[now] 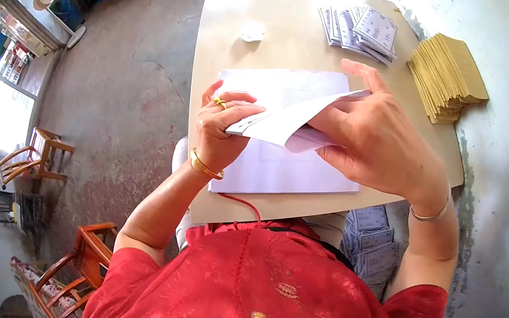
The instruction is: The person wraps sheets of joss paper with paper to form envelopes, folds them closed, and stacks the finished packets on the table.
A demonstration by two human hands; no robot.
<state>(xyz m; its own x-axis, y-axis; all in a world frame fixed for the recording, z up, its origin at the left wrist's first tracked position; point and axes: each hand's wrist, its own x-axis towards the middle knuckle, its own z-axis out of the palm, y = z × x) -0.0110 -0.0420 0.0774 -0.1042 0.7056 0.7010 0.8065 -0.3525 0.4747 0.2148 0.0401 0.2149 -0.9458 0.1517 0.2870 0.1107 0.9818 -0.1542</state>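
A folded white paper [289, 119] is held up between my hands, above a stack of large white sheets [285, 178] on the table. My left hand [224, 119] pinches its left end, with the thumb hidden underneath. My right hand [381, 134] has its fingers at the raised right part, where the paper bows open. The index finger sticks out past the top edge, while the lower fingers reach into the gap, their tips partly hidden.
At the table's [231, 19] far side lie printed paper packets [362, 31] and a small crumpled white piece [252, 31]. A pile of yellow-brown envelopes [447, 77] stands by the wall at right. More printed packets [373, 241] sit below the table edge. Wooden chairs [89, 252] are at left.
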